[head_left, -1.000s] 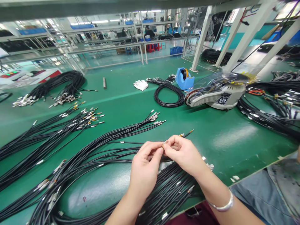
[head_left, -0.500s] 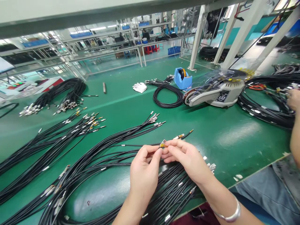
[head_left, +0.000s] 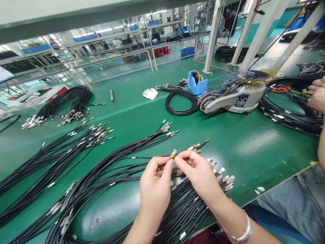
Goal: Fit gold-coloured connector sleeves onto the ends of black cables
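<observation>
Between my two hands is a black cable's end, a silver connector (head_left: 174, 153) with yellow tape at its base. My left hand (head_left: 156, 184) pinches the cable just below this connector, thumb against forefinger. My right hand (head_left: 199, 171), with a silver bangle at the wrist, has thumb and forefinger together at the connector's right side, touching the taped part. Other taped cable ends (head_left: 195, 147) lie just beyond my fingers. Under my hands and forearms runs a thick bundle of black cables (head_left: 182, 200), its metal connectors fanned out to the right of my right wrist.
More black cables (head_left: 50, 159) cover the green table's left side. Farther back are a white glove (head_left: 150, 94), a coiled cable (head_left: 181, 103), a blue tape dispenser (head_left: 197, 83) and a grey tape machine (head_left: 238, 98). At the right edge, a co-worker's hands (head_left: 317, 95) are over coiled cables.
My right fingers have drawn back a little from the connector, which now shows more fully and stands more upright. The co-worker's hands at the right have shifted upward.
</observation>
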`<control>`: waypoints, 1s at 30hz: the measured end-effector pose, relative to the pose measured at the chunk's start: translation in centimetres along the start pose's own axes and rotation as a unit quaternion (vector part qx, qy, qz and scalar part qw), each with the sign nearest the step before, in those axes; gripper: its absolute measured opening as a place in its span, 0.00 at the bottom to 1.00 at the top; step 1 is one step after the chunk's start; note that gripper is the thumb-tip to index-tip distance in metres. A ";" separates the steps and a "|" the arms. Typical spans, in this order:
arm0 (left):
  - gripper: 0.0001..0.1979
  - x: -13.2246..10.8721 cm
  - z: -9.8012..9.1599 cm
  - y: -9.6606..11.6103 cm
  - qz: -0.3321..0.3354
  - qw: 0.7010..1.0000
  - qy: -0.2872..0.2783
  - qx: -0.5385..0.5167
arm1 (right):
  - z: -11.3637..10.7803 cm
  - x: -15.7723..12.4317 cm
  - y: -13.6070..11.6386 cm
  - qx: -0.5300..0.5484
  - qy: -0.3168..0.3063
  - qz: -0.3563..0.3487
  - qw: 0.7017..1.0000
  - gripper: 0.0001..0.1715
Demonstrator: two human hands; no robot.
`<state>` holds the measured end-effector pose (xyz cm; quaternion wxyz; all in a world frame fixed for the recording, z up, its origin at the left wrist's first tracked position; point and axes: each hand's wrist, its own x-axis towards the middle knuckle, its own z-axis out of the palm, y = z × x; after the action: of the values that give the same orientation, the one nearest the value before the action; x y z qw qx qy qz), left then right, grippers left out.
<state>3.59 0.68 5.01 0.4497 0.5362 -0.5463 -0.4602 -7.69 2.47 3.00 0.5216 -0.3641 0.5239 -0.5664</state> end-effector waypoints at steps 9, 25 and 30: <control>0.11 0.0 -0.5 -0.1 -0.035 0.999 -0.027 -0.019 | 0.1 0.2 -0.1 0.015 0.017 -0.003 1.000 0.14; 0.10 0.4 -0.9 -0.6 -0.100 0.980 -0.074 -0.154 | 0.1 0.4 -0.4 0.042 -0.012 -0.012 0.999 0.11; 0.09 0.4 -0.8 -0.7 -0.071 0.987 -0.051 -0.137 | 0.3 0.0 -1.0 0.063 -0.009 -0.009 0.998 0.10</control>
<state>4.52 0.26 4.48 0.4567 0.4833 -0.4606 -0.5880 -7.57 2.30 4.02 0.5430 -0.3401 0.4796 -0.5996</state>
